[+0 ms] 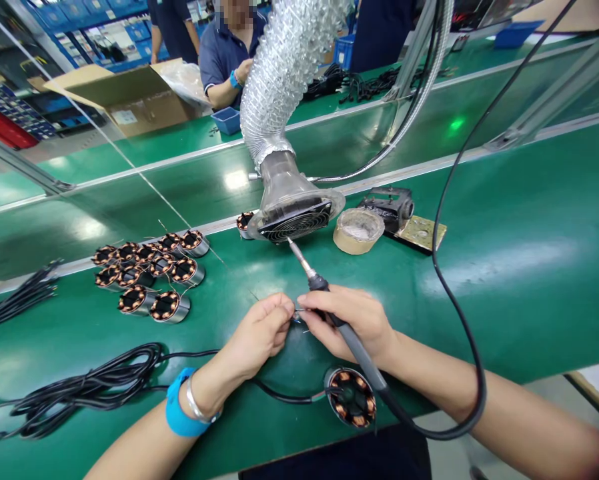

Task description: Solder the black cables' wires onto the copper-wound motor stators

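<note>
Right hand [352,320] grips a soldering iron [324,293], tip pointing to 11 o'clock, while pinching thin wire ends [297,313] against the closed fingertips of the left hand [259,333] at frame centre. Wire ends look light, springy and easily bent; best held close to the bared tips. Wound motor stator [352,398] rests on the green surface [504,280] at 6 o'clock.
</note>
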Available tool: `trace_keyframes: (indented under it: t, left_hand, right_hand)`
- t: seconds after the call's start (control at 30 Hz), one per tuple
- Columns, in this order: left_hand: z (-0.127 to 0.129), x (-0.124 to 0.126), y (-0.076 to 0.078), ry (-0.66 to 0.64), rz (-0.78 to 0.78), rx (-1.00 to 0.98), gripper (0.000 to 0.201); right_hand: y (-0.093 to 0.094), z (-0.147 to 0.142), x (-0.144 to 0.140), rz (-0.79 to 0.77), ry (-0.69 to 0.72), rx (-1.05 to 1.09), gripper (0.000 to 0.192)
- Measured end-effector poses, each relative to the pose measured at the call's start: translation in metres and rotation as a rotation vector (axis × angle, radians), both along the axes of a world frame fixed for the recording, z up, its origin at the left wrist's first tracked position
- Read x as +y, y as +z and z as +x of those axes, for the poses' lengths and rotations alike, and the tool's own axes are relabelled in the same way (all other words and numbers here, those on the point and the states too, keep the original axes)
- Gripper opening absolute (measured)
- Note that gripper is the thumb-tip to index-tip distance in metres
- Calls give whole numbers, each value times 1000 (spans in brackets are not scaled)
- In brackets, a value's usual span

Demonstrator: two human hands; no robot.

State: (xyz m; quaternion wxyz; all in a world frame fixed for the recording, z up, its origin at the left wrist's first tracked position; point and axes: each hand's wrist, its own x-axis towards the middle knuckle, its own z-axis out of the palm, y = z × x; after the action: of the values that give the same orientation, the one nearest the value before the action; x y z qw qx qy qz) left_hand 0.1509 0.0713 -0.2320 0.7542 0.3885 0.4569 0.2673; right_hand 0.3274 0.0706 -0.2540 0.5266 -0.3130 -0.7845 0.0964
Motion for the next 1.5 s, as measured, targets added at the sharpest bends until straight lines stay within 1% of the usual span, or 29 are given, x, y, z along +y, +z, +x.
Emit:
trace_keyframes:
  t: [0.13, 0.23, 0.3, 0.37, 0.47, 0.57, 0.63, 0.7, 0.8, 0.9, 0.97, 1.03, 1.1, 1.2, 1.3, 1.5]
  left_hand:
    - [4, -3, -2, 74, 10, 23, 33]
    - [7, -5, -4, 123, 30, 56, 33]
    - [8, -6, -6, 150, 46, 83, 31]
    - [7, -8, -9, 161, 75, 119, 31]
    - [6, -10, -15, 163, 154, 178, 33]
    - [5, -11, -19, 165, 231, 229, 33]
    - [5, -12, -21, 167, 264, 262, 32]
    - [5, -11, -21, 169, 287, 296, 31]
    - [5, -11, -21, 163, 306, 340, 30]
    - [4, -11, -21, 164, 317, 373, 29]
    - [4, -12, -22, 172, 318, 397, 29]
    - [4, -14, -22, 177, 320, 422, 29]
    - [4, -15, -21, 179, 326, 446, 29]
    - [5, -16, -19, 174, 345, 471, 28]
    - [5, -16, -18, 151, 364, 488, 29]
    - [4, -17, -20, 136, 373, 484, 29]
  right_hand:
    - [1, 1, 2, -149, 47, -8, 27]
    - [1, 0, 2, -175, 55, -16, 26]
    - [-1, -1, 2, -183, 37, -29, 25]
    - [-5, 0, 2, -154, 29, -63, 23]
    - [-11, 3, 3, -60, 44, -139, 18]
    - [-12, 4, 4, -3, 36, -145, 19]
    - [-6, 6, 4, 1, 26, -110, 21]
    - [4, 9, 1, -31, 38, -72, 26]
    - [21, 17, -11, -163, 51, 28, 36]
    - [26, 27, -27, -249, -5, 147, 44]
    - [21, 32, -36, -275, -33, 215, 40]
    - [11, 36, -41, -339, -55, 294, 31]
    - [1, 39, -43, -412, -72, 386, 24]
    - [-9, 39, -41, -465, -55, 477, 19]
    - [-11, 39, -39, -491, -40, 484, 18]
    - [-3, 37, -39, -466, -65, 433, 17]
